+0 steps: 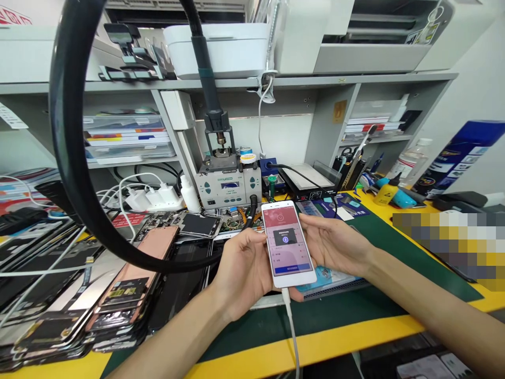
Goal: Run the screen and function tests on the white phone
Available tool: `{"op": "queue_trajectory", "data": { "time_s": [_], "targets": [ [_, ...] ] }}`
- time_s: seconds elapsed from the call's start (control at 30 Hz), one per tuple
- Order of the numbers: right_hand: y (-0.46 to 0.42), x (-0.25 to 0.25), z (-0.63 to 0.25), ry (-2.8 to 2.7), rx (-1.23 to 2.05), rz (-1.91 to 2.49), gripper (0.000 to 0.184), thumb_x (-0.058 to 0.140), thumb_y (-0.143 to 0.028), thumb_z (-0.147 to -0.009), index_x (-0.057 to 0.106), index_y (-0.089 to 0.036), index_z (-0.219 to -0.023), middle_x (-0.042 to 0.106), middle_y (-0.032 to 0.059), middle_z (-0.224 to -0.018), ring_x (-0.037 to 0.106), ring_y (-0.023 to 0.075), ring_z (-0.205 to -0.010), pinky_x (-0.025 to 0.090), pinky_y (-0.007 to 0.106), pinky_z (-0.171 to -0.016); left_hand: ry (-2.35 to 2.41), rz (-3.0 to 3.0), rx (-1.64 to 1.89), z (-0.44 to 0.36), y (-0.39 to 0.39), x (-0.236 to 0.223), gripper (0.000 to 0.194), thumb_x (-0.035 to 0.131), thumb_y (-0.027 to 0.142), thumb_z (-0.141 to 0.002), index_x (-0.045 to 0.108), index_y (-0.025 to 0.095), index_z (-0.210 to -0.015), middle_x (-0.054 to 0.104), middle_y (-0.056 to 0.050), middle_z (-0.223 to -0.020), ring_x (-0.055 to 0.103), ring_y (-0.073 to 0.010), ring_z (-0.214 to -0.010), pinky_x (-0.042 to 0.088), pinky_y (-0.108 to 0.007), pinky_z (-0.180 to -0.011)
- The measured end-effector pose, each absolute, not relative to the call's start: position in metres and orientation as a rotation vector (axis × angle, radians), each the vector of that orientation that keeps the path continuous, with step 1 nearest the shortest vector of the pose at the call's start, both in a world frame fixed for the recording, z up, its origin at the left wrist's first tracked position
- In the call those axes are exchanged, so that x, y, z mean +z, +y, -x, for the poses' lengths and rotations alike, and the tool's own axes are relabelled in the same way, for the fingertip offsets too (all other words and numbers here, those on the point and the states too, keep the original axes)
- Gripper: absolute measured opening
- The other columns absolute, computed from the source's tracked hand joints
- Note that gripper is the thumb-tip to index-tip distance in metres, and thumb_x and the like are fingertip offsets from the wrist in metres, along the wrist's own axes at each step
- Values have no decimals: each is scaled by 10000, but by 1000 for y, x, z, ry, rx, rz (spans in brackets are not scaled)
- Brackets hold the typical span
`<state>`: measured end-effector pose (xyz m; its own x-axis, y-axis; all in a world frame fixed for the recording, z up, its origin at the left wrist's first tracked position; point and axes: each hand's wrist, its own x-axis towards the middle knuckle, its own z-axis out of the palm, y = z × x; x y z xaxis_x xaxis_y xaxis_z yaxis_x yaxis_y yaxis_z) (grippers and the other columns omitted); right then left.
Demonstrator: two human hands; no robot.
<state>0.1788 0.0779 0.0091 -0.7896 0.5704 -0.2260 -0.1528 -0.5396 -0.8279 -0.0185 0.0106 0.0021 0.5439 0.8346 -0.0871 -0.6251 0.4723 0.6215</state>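
A white smartphone (287,247) is held up over the bench, its lit screen facing me and showing a red banner, a list and a dark pop-up box. My left hand (244,268) grips its left edge, thumb beside the screen and fingers behind. On the other side my right hand (339,242) holds the upper right edge, with most of its fingers hidden behind the phone. A white charging cable (291,321) is plugged into the phone's bottom end and hangs down past the bench edge. Beneath the hands lies a green mat (379,300) with a blue-printed packet (315,281).
Stacks of dismantled phones (130,300) cover the left side. A thick black hose (67,131) loops in front, near my left hand. Behind stand a grey soldering station (231,187) and a flat heating plate (310,181). Bottles and a blue spray can (457,158) stand at right.
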Motion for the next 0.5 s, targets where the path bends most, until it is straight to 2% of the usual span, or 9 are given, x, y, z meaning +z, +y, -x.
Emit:
{"op": "queue_trajectory", "data": {
  "time_s": [0.17,0.5],
  "targets": [
    [77,9,-180,-1166,2335,675,384,365,-366,-1066,542,-200,-1364,726,109,-1164,743,225,-1000,651,369,-798,417,-578,930,19,10,1,455,371,375,-905,652,115,-1150,640,-159,-1079,648,-296,-860,590,-445,-608],
    [77,11,-179,-1167,2333,683,394,359,-357,-1060,526,-188,-1374,725,119,-1143,748,231,-959,654,373,-758,403,-602,940,17,10,-2,486,351,407,-938,649,112,-1182,658,-168,-1063,671,-300,-845,593,-442,-613]
  ]
}}
